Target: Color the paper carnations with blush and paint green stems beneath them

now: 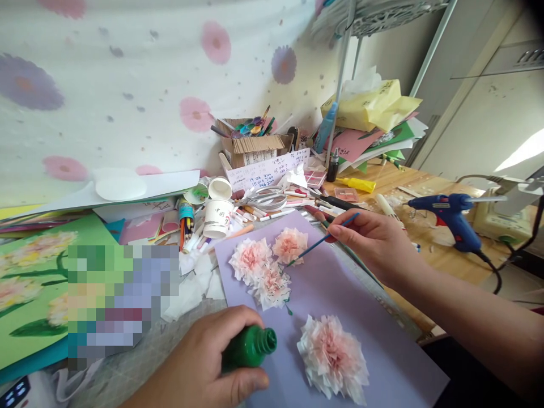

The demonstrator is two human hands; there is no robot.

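My left hand [212, 354] is wrapped round a small green paint bottle [250, 347], tilted with its uncapped neck toward the right. In my right hand [369, 241] a thin blue paintbrush [323, 239] is pinched, its tip down among the paper flowers. Three pink and white tissue flowers [272, 286] sit clustered on a lilac sheet [323, 289]. A larger tissue flower [334, 357] lies nearer to me on the same sheet. Just below the cluster is a small dark green painted mark [289, 307]. Whether the brush tip touches the paper I cannot tell.
On the left lies a green sheet with finished flowers [38, 255], beside a blurred patch. Paper cups [217, 218], scissors [266, 199] and many pens crowd the back, before a cardboard box [253, 150]. A blue glue gun [454, 215] lies at right.
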